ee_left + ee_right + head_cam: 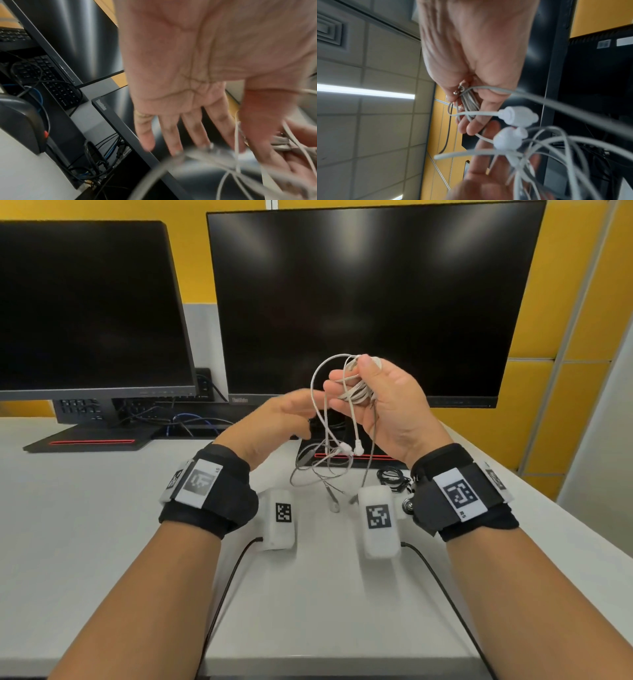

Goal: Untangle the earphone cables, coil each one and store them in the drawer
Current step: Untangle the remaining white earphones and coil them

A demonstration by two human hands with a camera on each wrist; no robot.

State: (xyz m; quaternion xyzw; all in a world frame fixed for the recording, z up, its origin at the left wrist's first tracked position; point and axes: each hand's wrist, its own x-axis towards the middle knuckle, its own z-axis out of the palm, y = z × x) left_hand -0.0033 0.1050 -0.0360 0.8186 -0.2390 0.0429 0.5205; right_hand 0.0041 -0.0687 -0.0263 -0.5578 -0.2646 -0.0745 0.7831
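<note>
My right hand [356, 385] is raised in front of the big monitor and grips a half-wound bundle of white and grey earphone cables [358, 396], thumb on top. In the right wrist view the right hand [471, 65] has its fingers curled round the grey loops [469, 102]. Two white earbuds [356, 449] dangle below it; these earbuds [517, 116] hang close to the camera. A loose grey cable tangle [322, 472] trails down onto the desk. My left hand [291, 412] reaches toward the hanging white strand with straight fingers [171, 135], holding nothing. No drawer is in view.
A coiled black earphone [394, 477] lies on the white desk [102, 525] by my right wrist. Two dark monitors [373, 299] [89, 309] stand at the back, with their bases, a keyboard [51, 81] and several cables behind.
</note>
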